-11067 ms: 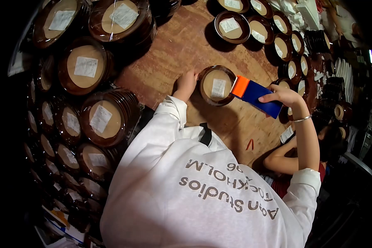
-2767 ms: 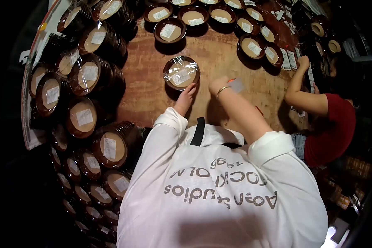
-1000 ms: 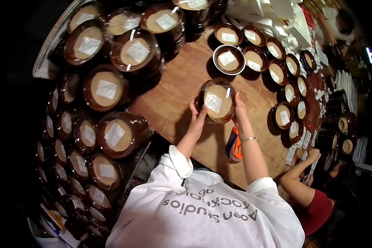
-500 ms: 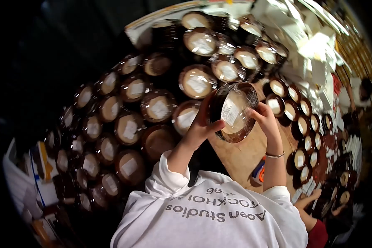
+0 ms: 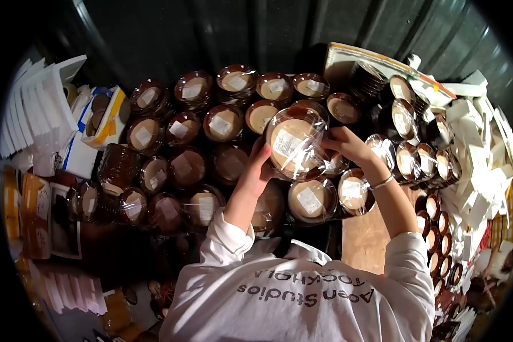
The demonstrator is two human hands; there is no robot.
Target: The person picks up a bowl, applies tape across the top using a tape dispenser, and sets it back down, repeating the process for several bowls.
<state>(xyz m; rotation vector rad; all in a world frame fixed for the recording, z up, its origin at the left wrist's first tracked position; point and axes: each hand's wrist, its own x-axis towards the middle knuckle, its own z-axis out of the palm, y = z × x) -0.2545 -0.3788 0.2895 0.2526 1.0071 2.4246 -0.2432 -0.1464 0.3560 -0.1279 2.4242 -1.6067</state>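
My hands are clamped on opposite sides of the film-wrapped bowl (image 5: pixel 295 137), left hand (image 5: pixel 258 171) at its left side, right hand (image 5: pixel 350 145) at its right. I hold it in the air over the stacked bowls (image 5: pixel 222 124), past the left edge of the bare worktop (image 5: pixel 363 242). I'd judge it stiff, fairly light, perhaps brittle; the glossy film (image 5: pixel 309 153) probably slips, so the firm rim is my best hold.
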